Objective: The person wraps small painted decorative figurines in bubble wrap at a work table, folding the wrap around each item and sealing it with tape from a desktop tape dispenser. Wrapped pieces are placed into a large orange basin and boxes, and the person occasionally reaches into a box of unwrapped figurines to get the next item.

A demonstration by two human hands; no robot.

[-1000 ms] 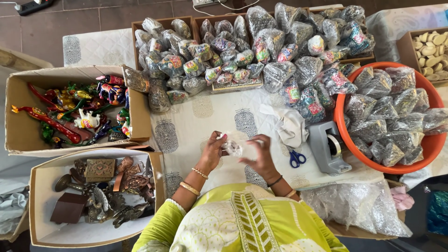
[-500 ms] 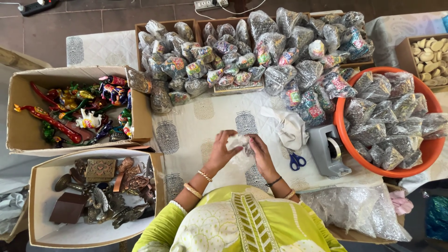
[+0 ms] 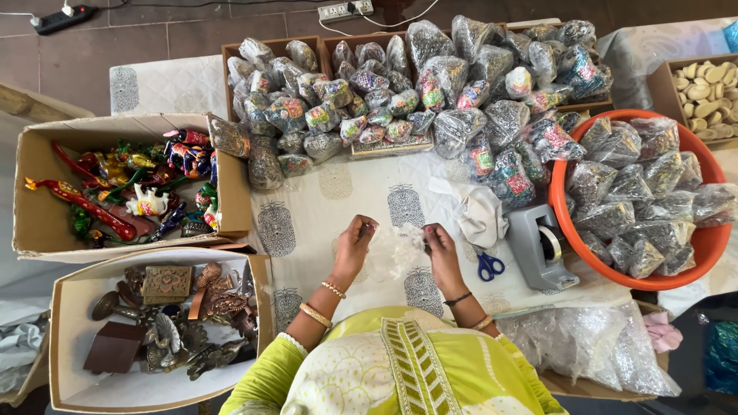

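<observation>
- While I watch from the head view, the left edge shows two cardboard boxes: a toy box (image 3: 46, 207) of bright painted figures at mid-left, and a brass box (image 3: 77, 384) of dark metal pieces at lower left.
- Left hand (image 3: 355, 247), just left of centre, has its fingers pinched narrow on one side of a clear wrap (image 3: 396, 250); bangles sit on that wrist.
- That wrap is bunched between both hands, held just above the printed cloth (image 3: 307, 223) at frame centre.
- Right hand (image 3: 442, 250), just right of centre, grips the wrap's other side, fingers curled close; I cannot tell what is inside the wrap.
- Scissors (image 3: 489, 267) with blue handles lie beside the right wrist.
- Tape dispenser (image 3: 538, 250), grey, stands just right of the scissors, against the tub.
- Orange tub (image 3: 565, 223) at the right holds wrapped bundles; more wrapped bundles (image 3: 415, 92) are heaped across the upper middle.
</observation>
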